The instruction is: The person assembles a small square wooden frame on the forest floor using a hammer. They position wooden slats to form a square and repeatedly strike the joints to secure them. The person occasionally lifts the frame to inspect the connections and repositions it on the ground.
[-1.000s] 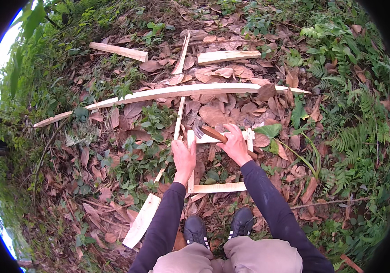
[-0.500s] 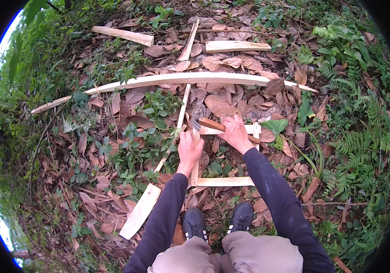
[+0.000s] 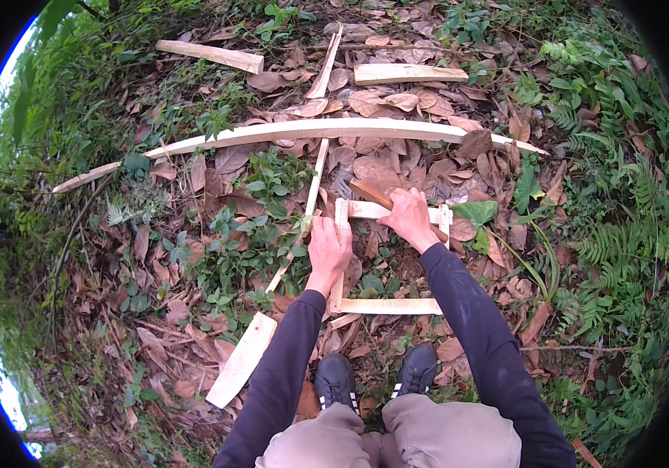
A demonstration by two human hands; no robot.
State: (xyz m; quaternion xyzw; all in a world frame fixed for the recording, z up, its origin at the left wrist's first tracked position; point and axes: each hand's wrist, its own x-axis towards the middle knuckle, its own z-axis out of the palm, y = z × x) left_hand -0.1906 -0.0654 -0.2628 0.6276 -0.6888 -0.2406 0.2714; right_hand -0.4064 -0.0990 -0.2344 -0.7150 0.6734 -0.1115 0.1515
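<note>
A rectangular wooden frame (image 3: 391,306) of pale strips lies on the leaf litter in front of my shoes. My left hand (image 3: 328,248) is closed on its left strip, just below the far left corner. My right hand (image 3: 409,218) grips the wooden handle of a hammer (image 3: 370,193) above the frame's far strip (image 3: 367,210). Blurred, the grey hammer head points to the far left, a little beyond that corner and apart from the wood. Whether a nail is between my left fingers cannot be seen.
A long pale strip (image 3: 334,129) lies across the ground beyond the frame, over a thin strip (image 3: 320,168). A short board (image 3: 242,359) rests at near left. Two more pieces, a left one (image 3: 210,54) and a right one (image 3: 410,73), lie farther off. Ferns (image 3: 623,242) grow at right.
The hammer head has moved up and away from the frame's far left corner. My left hand has shifted slightly down the left strip, baring the corner.
</note>
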